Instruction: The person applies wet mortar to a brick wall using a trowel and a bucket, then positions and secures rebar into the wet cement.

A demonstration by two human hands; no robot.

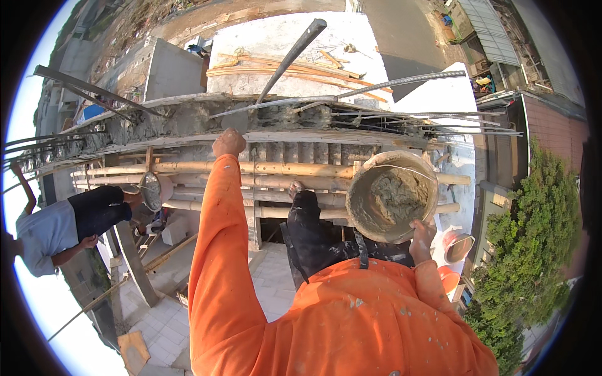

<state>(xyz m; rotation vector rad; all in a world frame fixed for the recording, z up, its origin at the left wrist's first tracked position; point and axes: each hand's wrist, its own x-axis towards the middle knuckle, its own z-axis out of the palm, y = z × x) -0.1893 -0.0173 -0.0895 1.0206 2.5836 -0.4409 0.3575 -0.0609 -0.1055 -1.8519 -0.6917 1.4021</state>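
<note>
My left arm, in an orange sleeve, reaches out to a long concrete beam form (301,136). My left hand (229,143) is closed at its near edge, and what it grips, if anything, is hard to make out. Rough grey concrete (194,118) fills the form around steel bars. On my right, a mortar-caked bucket (359,199) tilts toward me, with wet grey mortar (401,194) inside. My right hand (422,239) grips its near right rim.
Bamboo poles (269,168) run below the beam, and my bare foot (296,188) rests there. Rebar (291,59) juts up from the beam. At left stands another person (53,229) near a second bucket (150,191). Lower right hangs an orange-rimmed bucket (458,247). Tiled floor (276,276) lies far below.
</note>
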